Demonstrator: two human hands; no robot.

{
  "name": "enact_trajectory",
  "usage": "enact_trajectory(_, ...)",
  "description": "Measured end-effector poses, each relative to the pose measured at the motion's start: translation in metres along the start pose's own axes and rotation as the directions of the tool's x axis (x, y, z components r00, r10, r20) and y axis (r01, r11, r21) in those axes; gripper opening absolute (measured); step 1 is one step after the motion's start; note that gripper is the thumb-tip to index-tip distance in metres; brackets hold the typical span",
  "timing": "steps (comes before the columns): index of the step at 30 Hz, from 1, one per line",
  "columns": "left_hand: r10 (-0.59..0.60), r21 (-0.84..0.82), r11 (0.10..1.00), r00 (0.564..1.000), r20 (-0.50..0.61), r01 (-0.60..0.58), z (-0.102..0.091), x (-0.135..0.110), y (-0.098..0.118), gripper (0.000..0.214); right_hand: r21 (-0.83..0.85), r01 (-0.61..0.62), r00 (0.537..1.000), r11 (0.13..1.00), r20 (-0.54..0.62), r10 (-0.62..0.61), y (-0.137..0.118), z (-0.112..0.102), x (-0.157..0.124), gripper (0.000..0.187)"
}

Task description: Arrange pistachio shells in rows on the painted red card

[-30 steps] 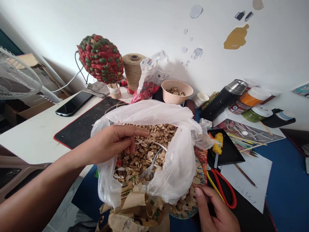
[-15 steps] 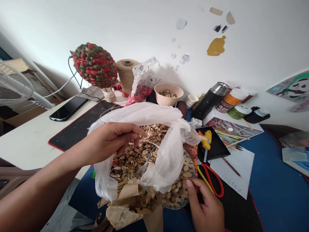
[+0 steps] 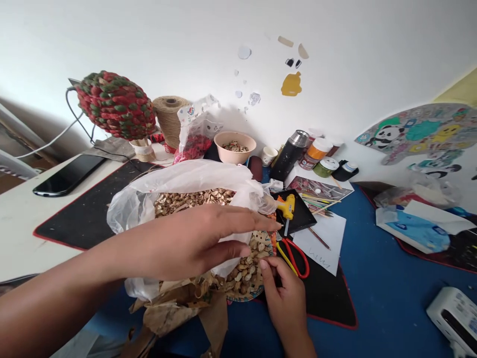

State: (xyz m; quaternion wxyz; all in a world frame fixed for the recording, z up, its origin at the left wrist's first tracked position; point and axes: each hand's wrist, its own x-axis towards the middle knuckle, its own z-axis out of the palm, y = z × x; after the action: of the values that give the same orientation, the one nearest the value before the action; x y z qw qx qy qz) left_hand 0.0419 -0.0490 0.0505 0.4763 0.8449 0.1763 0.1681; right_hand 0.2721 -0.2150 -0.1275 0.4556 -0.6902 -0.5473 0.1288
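Note:
A clear plastic bag [image 3: 186, 181] full of tan nut shells [image 3: 186, 199] sits in front of me. My left hand [image 3: 201, 238] reaches across the front of the bag toward the right, fingers stretched out and holding nothing. My right hand [image 3: 285, 293] rests by the edge of a woven tray [image 3: 249, 283] that also holds shells, its fingers curled against the rim. Torn brown paper [image 3: 175, 308] lies under the bag. Red-handled scissors [image 3: 296, 253] lie just right of the tray.
A red-and-green shell ball [image 3: 115, 104], twine spool [image 3: 169, 117], pink bowl [image 3: 236, 146], black flask [image 3: 288, 154] and paint jars [image 3: 320, 156] line the wall. A yellow glue gun [image 3: 286, 206] lies on a black pad. A phone [image 3: 67, 174] lies left; a white device [image 3: 452, 313] sits at right.
My left hand has come out of the bag's mouth and swung right across its front, fingers now extended. The view has turned right, and my right hand has stayed at the tray's edge.

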Motion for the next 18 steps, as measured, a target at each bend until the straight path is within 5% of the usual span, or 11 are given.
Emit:
enact_trajectory(2,0.000,0.039,0.999,1.000,0.000,0.000,-0.002,-0.005,-0.003,0.044,0.002,0.008,1.000,1.000,0.005,-0.008,-0.001,0.000,-0.001,0.040)
enact_trajectory(8,-0.091,0.128,0.983,0.952,-0.293,0.133,-0.030,-0.039,-0.043,0.032,0.020,0.054,0.999,0.998,0.003,-0.054,0.003,-0.003,0.001,0.036)
enact_trajectory(13,-0.152,0.373,0.889,0.941,-0.303,0.264,-0.032,-0.052,-0.080,0.038,0.013,0.070,0.998,0.997,-0.012,-0.070,0.008,-0.003,0.000,0.035)
enact_trajectory(18,-0.179,0.552,0.772,0.941,-0.286,0.314,-0.016,-0.027,-0.102,0.041,-0.043,0.124,0.992,0.991,-0.002,-0.124,0.007,-0.007,0.003,0.033)
